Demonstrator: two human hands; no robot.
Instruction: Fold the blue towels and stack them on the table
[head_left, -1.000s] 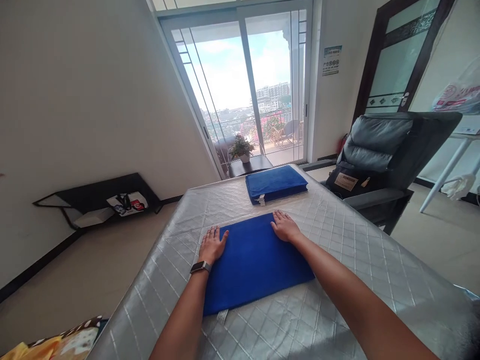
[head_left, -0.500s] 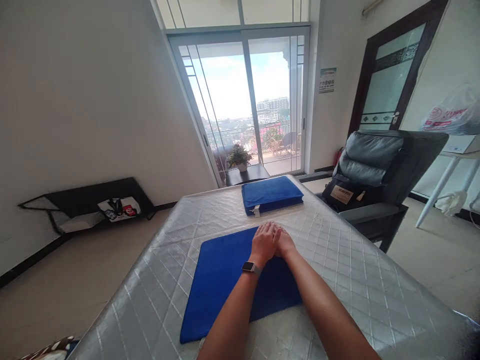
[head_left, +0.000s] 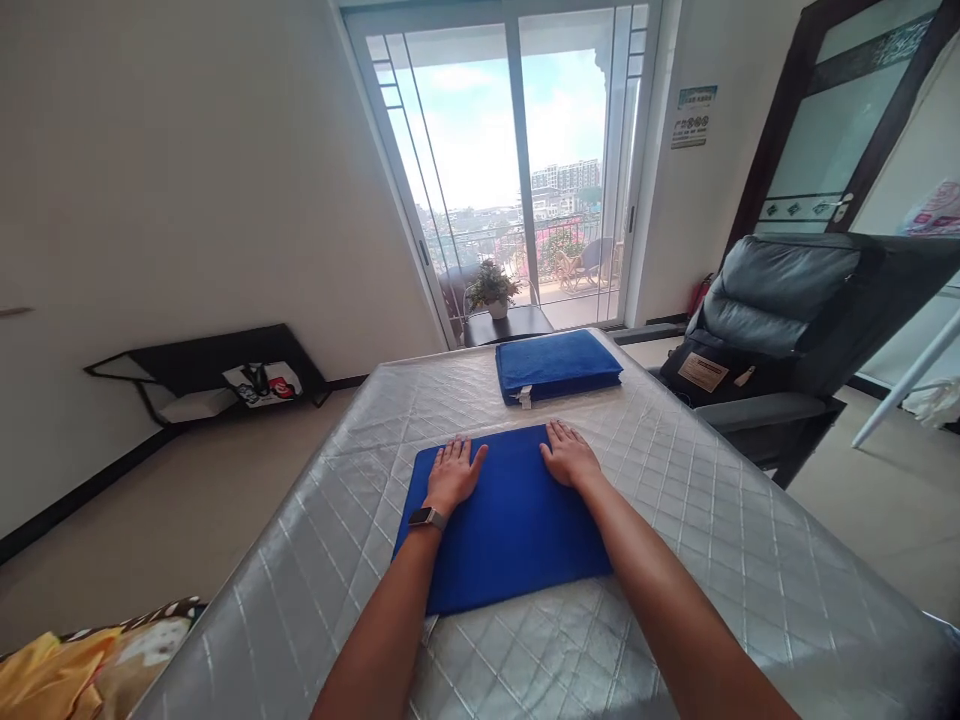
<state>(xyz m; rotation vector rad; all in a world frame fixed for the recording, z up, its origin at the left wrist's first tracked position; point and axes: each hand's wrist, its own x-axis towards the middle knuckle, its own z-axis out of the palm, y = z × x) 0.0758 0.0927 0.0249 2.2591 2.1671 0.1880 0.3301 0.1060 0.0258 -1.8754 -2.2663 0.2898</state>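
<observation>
A folded blue towel (head_left: 510, 525) lies flat in front of me on a silver quilted table (head_left: 675, 520). My left hand (head_left: 454, 472), with a watch on its wrist, rests palm down on the towel's far left part, fingers stretched out. Flat on the far right corner lies my right hand (head_left: 568, 456), fingers together and extended. Beyond them, near the table's far edge, sits a second blue towel (head_left: 556, 364), folded thicker, with a white tag at its front.
A dark leather recliner (head_left: 780, 330) stands right of the table. Behind the far edge is a small dark table with a potted plant (head_left: 491, 290) before glass balcony doors. A black rack (head_left: 202, 385) leans on the left wall. Patterned fabric (head_left: 82, 670) shows at bottom left.
Half a second ago my left hand was over by my right hand on the towel's right side; it has slid back left across the towel. My right hand stayed at the far right corner.
</observation>
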